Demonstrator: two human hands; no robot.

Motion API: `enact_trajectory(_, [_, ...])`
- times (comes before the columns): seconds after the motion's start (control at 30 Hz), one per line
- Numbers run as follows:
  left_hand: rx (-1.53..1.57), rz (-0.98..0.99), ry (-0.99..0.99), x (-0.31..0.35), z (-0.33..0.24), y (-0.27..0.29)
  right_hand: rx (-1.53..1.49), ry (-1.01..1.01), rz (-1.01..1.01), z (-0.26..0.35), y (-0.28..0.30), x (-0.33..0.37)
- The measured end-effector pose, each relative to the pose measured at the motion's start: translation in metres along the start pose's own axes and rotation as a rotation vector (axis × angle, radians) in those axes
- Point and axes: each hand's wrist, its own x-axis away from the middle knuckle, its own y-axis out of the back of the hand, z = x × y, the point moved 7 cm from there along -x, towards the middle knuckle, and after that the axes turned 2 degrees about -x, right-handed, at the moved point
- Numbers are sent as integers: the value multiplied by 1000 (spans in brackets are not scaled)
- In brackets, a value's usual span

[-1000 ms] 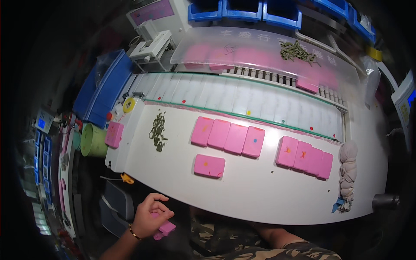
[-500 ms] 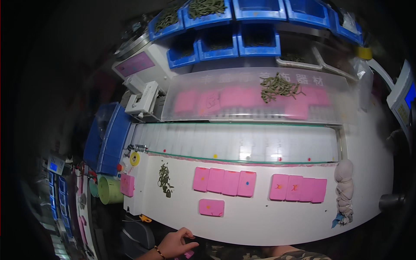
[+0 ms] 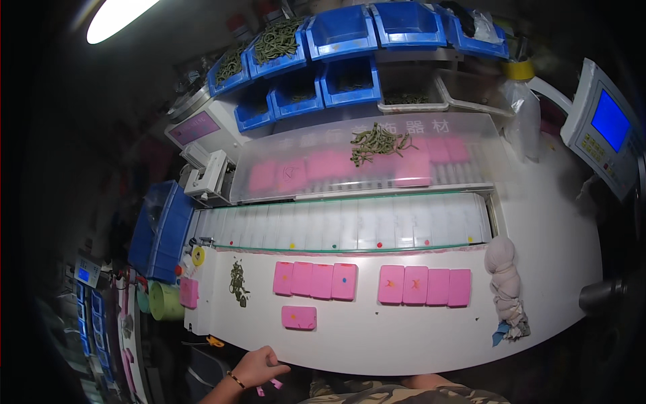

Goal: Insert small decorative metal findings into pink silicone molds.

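My left hand (image 3: 258, 367), with a beaded bracelet at the wrist, is at the table's front edge, low in the view. Its fingers are loosely bent, thumb and index apart, and nothing shows between them. Small pink pieces (image 3: 270, 386) are just below it; whether they touch it I cannot tell. At the front edge further right, a patch of bare skin (image 3: 428, 382) shows above camouflage cloth; my right hand's fingers are hidden. A single flat pink box (image 3: 299, 317) lies on the table beyond my left hand, behind it a row of pink boxes (image 3: 315, 279).
Another row of pink boxes (image 3: 425, 286) lies right of the middle, beside a twisted cloth bundle (image 3: 505, 286). Green plant bits (image 3: 238, 283) lie at left. Behind are a glass-edged tray (image 3: 350, 222), a translucent cover (image 3: 309, 138) and blue bins (image 3: 340, 32). A blue-screened device (image 3: 609, 124) stands right.
The view has shifted, so the table's contents appear further left and the blue-screened device shows more fully. A bright lamp has come in at upper left. My left hand stays at the table edge.
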Motion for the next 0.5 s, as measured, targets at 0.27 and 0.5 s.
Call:
enact_trajectory(0.27, [142, -78, -57, 4, -4, -1, 25, -63, 51, -24, -3, 41])
enact_trajectory(0.5, [758, 57, -396, 17, -38, 4, 58, -198, 64, -41, 2, 102])
